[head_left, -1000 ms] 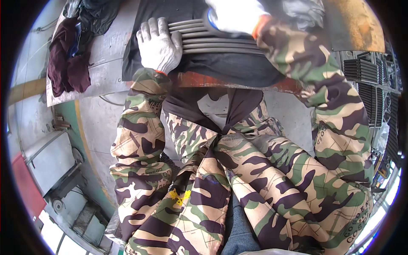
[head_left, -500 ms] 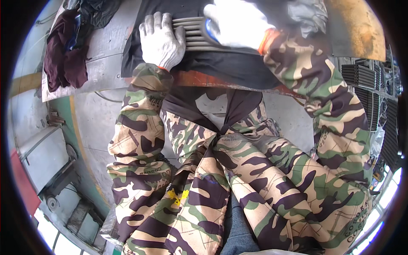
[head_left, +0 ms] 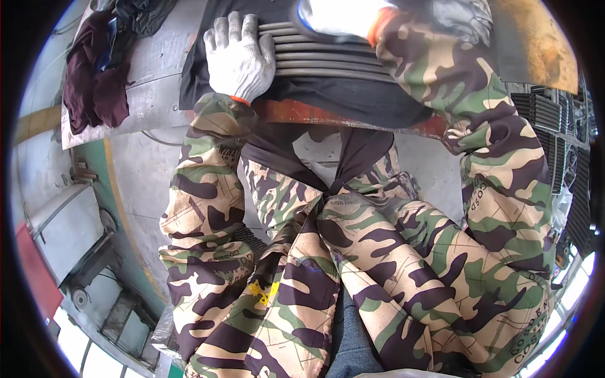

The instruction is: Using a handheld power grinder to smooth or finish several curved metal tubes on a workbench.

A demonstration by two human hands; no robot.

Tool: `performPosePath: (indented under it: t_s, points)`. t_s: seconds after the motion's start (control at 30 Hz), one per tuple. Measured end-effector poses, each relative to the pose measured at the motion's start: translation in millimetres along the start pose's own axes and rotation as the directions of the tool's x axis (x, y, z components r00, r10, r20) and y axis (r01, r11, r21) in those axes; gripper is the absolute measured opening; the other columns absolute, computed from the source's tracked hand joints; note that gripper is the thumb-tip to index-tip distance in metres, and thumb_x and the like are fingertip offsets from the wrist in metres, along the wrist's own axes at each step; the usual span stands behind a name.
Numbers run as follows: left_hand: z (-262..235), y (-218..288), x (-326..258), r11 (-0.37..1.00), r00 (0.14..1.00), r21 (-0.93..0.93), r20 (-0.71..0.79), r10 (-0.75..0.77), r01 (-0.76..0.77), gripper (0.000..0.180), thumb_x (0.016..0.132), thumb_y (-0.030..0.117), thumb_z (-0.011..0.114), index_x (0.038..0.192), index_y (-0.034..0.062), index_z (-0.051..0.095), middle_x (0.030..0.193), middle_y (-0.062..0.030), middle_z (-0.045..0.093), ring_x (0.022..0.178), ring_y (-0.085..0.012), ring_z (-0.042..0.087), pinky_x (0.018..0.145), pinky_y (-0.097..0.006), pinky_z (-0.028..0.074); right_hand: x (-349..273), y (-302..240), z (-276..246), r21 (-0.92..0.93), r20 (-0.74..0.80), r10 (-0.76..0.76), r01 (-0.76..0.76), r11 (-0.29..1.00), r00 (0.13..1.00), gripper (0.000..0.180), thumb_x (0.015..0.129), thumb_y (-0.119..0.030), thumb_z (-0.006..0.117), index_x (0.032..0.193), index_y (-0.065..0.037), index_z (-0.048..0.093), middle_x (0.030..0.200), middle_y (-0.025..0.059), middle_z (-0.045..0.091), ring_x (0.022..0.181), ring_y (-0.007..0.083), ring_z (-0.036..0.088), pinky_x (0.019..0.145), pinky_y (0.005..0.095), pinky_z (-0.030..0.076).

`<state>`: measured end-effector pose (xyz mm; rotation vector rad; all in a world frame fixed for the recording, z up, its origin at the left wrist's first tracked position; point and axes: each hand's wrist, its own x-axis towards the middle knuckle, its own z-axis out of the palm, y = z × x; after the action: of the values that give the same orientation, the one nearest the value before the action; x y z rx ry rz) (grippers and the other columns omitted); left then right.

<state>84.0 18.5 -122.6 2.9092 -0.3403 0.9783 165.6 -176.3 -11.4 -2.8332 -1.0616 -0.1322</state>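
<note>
Several grey metal rods (head_left: 328,55) lie side by side, running left to right, on a black cloth (head_left: 334,97) spread over the table. My left hand (head_left: 239,60), in a white knit glove, rests flat at their left ends with the fingers apart. Over the far rods is my right hand (head_left: 346,17), in a white glove with an orange cuff, blurred and partly cut off by the upper edge. A curved blue edge (head_left: 301,17) shows at its left side; what it belongs to is not clear. The right ends of the rods are hidden behind my right sleeve.
A maroon cloth (head_left: 94,75) lies on the metal tabletop (head_left: 154,94) at the left. Crumpled clear plastic (head_left: 463,22) and a rust-stained yellowish board (head_left: 535,44) are at the far right. Racks with stacked dark rods (head_left: 535,112) stand beyond the table's right side.
My right hand has moved away from me and slightly left across the rods, uncovering more of the near ones. My left hand stays in nearly the same place.
</note>
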Motion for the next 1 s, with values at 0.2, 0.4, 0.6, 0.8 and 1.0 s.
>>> performPosePath:
  t_s: [0.2,0.4,0.6,0.8,1.0]
  points:
    - [13.4,-4.3,13.6,0.999,0.999,0.043,0.048,0.015,-0.017,0.039,0.097,0.032,0.058,0.124,0.0058,0.067,0.128,-0.0209,0.065,0.12,-0.0413,0.058,0.103,-0.053,0.043,-28.3,-4.7,-6.3,0.017,0.022,-0.081,0.081,0.997,0.996,0.026,0.09,-0.026,0.06,0.101,-0.003,0.067,0.1,0.0207,0.067,0.095,0.0398,0.067,0.083,0.0512,0.056]
    - [11.5,-13.0,19.1,0.988,0.99,0.154,0.138,0.005,-0.026,0.038,0.096,0.033,0.056,0.121,0.0083,0.069,0.119,-0.0165,0.065,0.113,-0.0377,0.059,0.097,-0.052,0.046,-33.6,37.8,-0.5,-0.093,-0.056,0.06,-0.065,0.994,0.997,0.023,0.088,-0.027,0.06,0.094,-0.006,0.066,0.094,0.0199,0.067,0.09,0.0424,0.066,0.077,0.0547,0.055]
    - [16.2,-13.7,30.5,0.99,0.992,0.14,0.123,0.014,-0.031,0.036,0.096,0.031,0.054,0.119,0.0089,0.07,0.121,-0.016,0.064,0.115,-0.038,0.057,0.097,-0.054,0.046,-61.7,66.4,-6.1,-0.147,-0.147,0.007,-0.029,0.989,0.989,0.019,0.088,-0.025,0.063,0.093,-0.007,0.065,0.089,0.0186,0.065,0.085,0.0407,0.066,0.075,0.0526,0.055]
    - [40.8,-8.7,23.1,0.986,0.991,0.164,0.121,-0.06,0.04,0.033,0.096,0.03,0.053,0.118,0.0125,0.07,0.126,-0.0173,0.063,0.118,-0.0413,0.056,0.1,-0.056,0.046,-91.0,49.6,-14.1,-0.12,-0.031,-0.027,0.024,0.993,0.999,0.02,0.089,-0.026,0.064,0.092,-0.007,0.064,0.089,0.0182,0.062,0.082,0.0406,0.065,0.074,0.052,0.055]
    - [36.6,-23.8,23.9,0.984,0.994,0.175,0.113,-0.013,-0.007,0.026,0.095,0.027,0.056,0.111,0.0145,0.072,0.126,-0.012,0.064,0.117,-0.041,0.056,0.097,-0.055,0.048,-76.5,91.8,-5.1,-0.188,-0.184,0.026,-0.061,0.98,0.983,0.019,0.087,-0.024,0.065,0.088,-0.006,0.062,0.086,0.0187,0.062,0.078,0.0407,0.063,0.068,0.0518,0.052]
